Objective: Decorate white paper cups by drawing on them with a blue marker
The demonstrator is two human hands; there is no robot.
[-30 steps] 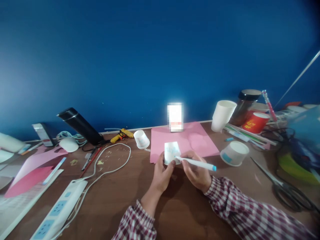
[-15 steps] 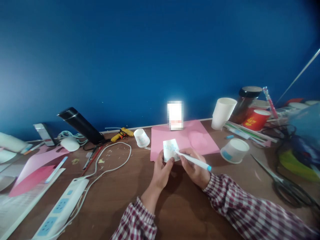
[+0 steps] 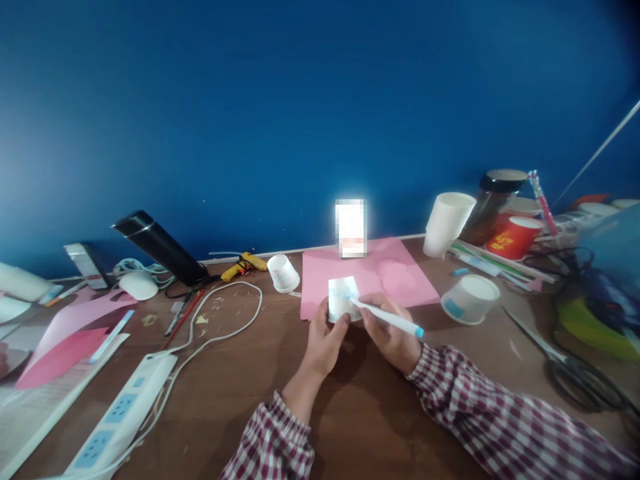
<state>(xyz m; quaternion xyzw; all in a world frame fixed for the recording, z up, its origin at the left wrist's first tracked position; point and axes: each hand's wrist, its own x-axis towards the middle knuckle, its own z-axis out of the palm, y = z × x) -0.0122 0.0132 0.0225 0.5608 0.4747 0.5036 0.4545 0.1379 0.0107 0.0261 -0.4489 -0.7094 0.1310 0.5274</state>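
My left hand [image 3: 323, 340] grips a small white paper piece [image 3: 341, 293] by its lower left side, the thumb across its front. Pale blue marks show on its face; whether it is a flat card or the side of a cup I cannot tell. A white marker with a light blue end [image 3: 395, 320] is held in my right hand [image 3: 393, 337] like a pen. Its tip meets or nearly meets the piece's right side. Pink paper [image 3: 375, 273] lies just beyond both hands. A glowing, blurred-out screen [image 3: 351, 228] stands upright on that paper.
To the right are an upturned white tub [image 3: 470, 299], stacked paper cups [image 3: 449, 223], a red cup [image 3: 514, 239] and scissors [image 3: 565, 367]. Leftward lie a small cup [image 3: 283, 273], a yellow glue gun [image 3: 244, 265], a black flask [image 3: 160, 247] and a power strip [image 3: 120, 413] with a looping cord.
The paper piece has turned slightly more upright in my left hand. My right hand and the marker have shifted only a little. The whole view has moved slightly.
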